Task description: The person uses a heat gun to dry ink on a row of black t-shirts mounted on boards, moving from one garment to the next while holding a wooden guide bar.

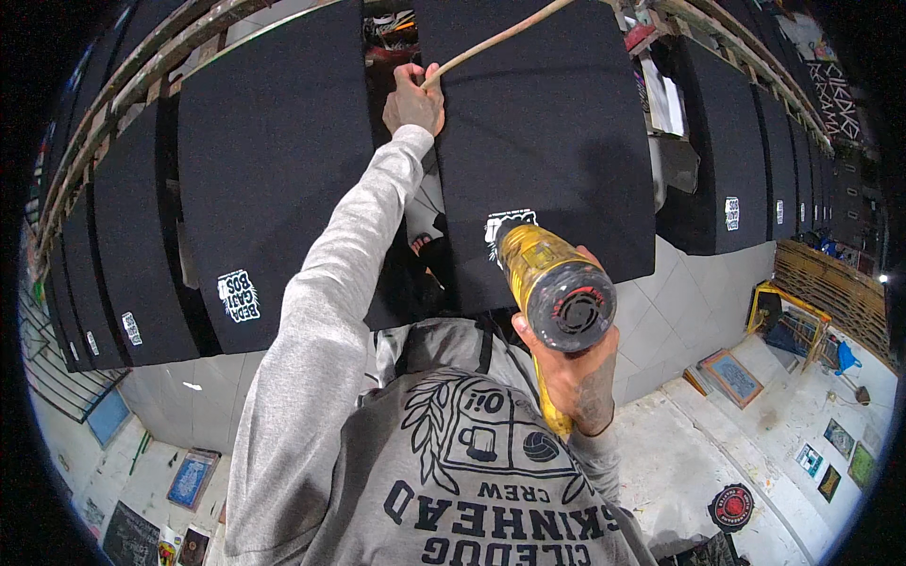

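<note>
My right hand [576, 373] is wrapped round a yellow and black heat gun [552, 278]. Its nozzle points away from me, over a white print [495, 229] near the front edge of a black fabric panel [543, 132]; whether it touches the print is hidden. Stretched far forward, my left hand [415, 99] is closed round the near end of a slightly bent, tan rod-like piece [500, 38]. That piece runs up and right above the same panel. The left hand sits by the panel's left edge, at the gap beside its neighbour.
A second black panel [274, 141] with a white print lies to the left, and several more curve away on both sides. Wooden rails [142, 71] run along the far side. Framed pictures [731, 377] and a yellow-framed stand [793, 316] are at the right.
</note>
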`<state>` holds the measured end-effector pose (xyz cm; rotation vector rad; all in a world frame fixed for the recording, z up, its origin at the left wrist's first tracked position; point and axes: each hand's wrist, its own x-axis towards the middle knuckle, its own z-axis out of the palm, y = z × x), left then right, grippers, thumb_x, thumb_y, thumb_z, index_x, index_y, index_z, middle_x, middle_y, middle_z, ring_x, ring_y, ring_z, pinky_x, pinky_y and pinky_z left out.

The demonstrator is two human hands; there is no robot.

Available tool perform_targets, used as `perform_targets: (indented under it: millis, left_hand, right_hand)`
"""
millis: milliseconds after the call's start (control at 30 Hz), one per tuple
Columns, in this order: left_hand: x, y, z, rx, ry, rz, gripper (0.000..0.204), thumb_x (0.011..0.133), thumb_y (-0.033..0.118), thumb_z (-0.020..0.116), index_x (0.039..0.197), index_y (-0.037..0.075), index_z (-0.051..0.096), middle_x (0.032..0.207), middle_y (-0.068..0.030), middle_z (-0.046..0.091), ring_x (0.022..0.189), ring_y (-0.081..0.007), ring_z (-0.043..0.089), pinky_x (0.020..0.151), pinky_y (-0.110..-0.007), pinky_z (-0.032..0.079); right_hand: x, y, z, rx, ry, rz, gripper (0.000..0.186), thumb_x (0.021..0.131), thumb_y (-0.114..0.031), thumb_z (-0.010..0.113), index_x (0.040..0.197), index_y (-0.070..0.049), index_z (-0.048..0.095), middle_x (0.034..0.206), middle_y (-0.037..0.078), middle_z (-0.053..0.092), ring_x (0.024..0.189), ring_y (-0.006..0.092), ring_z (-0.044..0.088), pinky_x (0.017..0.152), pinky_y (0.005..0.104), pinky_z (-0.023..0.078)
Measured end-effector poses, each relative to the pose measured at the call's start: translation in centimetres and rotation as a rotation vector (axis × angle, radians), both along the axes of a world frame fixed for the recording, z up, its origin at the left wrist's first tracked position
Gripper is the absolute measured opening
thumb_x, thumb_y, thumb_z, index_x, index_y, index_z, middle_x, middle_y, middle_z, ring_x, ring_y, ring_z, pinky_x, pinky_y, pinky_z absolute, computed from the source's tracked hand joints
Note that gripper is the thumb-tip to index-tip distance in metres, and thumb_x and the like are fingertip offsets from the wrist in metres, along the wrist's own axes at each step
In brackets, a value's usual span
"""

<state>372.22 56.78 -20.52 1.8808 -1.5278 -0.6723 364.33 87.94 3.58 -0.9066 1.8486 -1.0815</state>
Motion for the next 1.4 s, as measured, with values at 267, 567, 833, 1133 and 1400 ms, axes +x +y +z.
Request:
perform_targets:
  millis: [267,567,833,1133,1400]
  left_hand:
    - [0.1,-0.1,-0.2,0.017,0.016,0.001,0.042,0.095,0.059,0.061,0.108,0.02,0.053,0.072,-0.0111,0.07,0.073,-0.038,0.071,0.067,-0.05,0.052]
    - [0.2,-0.7,-2.5,-0.064,0.021,0.009,0.045,0.094,0.062,0.06,0.106,0.019,0.054,0.067,-0.0094,0.067,0.066,-0.0358,0.07,0.063,-0.048,0.053]
    - [0.0,-0.2,-1.4,-0.045,0.012,0.008,0.046,0.094,0.063,0.059,0.107,0.019,0.055,0.067,-0.0085,0.068,0.066,-0.0333,0.07,0.062,-0.045,0.053]
    - [0.4,-0.3,-1.2,-0.059,-0.002,-0.006,0.045,0.094,0.062,0.059,0.107,0.019,0.055,0.069,-0.0111,0.069,0.071,-0.0375,0.071,0.067,-0.049,0.053]
    - [0.0,-0.4,-1.1,0.022,0.003,-0.028,0.046,0.094,0.064,0.06,0.108,0.019,0.056,0.067,-0.0093,0.069,0.067,-0.0346,0.07,0.063,-0.046,0.053]
  right_hand:
    - [-0.2,0.8,0.7,0.02,-0.031,-0.001,0.086,0.078,-0.002,0.083,0.149,0.003,0.035,0.12,0.017,0.069,0.11,0.0225,0.07,0.094,0.0337,0.055]
    - [0.0,1.8,1.0,0.035,0.042,0.086,0.091,0.074,-0.003,0.085,0.15,0.0,0.035,0.131,0.015,0.062,0.115,0.0234,0.067,0.098,0.035,0.054]
    - [-0.1,3.1,1.2,0.09,-0.032,0.143,0.092,0.076,-0.004,0.084,0.153,-0.004,0.033,0.143,0.014,0.051,0.124,0.0231,0.06,0.103,0.0377,0.055]
    - [-0.8,3.9,1.1,0.029,0.006,0.231,0.091,0.078,-0.004,0.083,0.152,-0.002,0.032,0.146,0.016,0.048,0.124,0.0266,0.06,0.103,0.0374,0.055]
    - [-1.5,4.4,1.7,0.105,0.029,-0.041,0.092,0.072,0.002,0.084,0.15,0.0,0.036,0.138,0.017,0.053,0.125,0.0248,0.057,0.105,0.0366,0.05]
